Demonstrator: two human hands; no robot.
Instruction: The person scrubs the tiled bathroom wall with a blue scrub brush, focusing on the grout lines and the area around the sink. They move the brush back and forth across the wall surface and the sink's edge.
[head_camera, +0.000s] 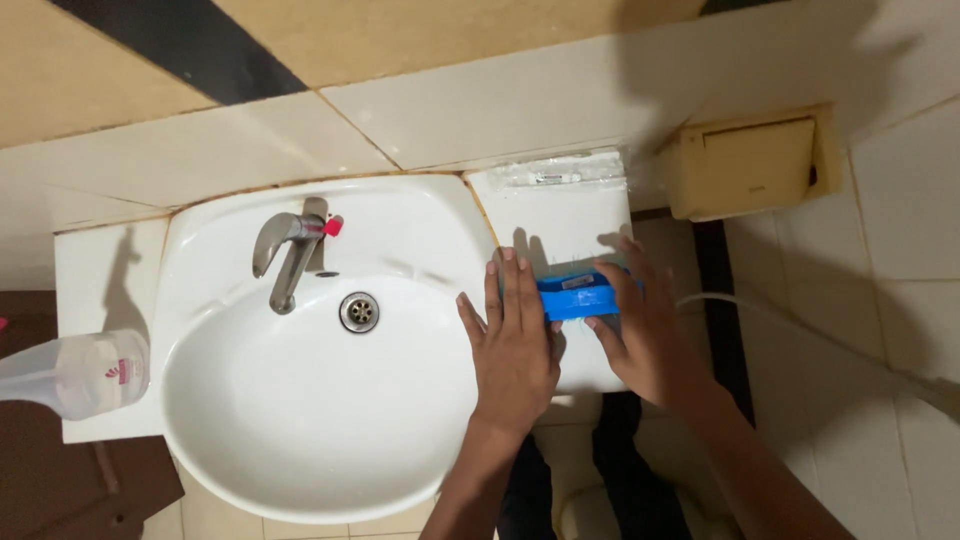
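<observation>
The left hand lies flat and open, palm down, fingers spread over the right rim of the oval white ceramic sink, gripping nothing. The right hand is closed around one end of a flat blue plastic scrubbing brush, which rests on the white tiled surface just to the right of the sink, between the two hands. In the sink sit a round metal drain and a grey metal tap with a red tip. A clear plastic spray bottle lies on the surface left of the sink. A beige wall-mounted paper holder hangs well apart, to the upper right
</observation>
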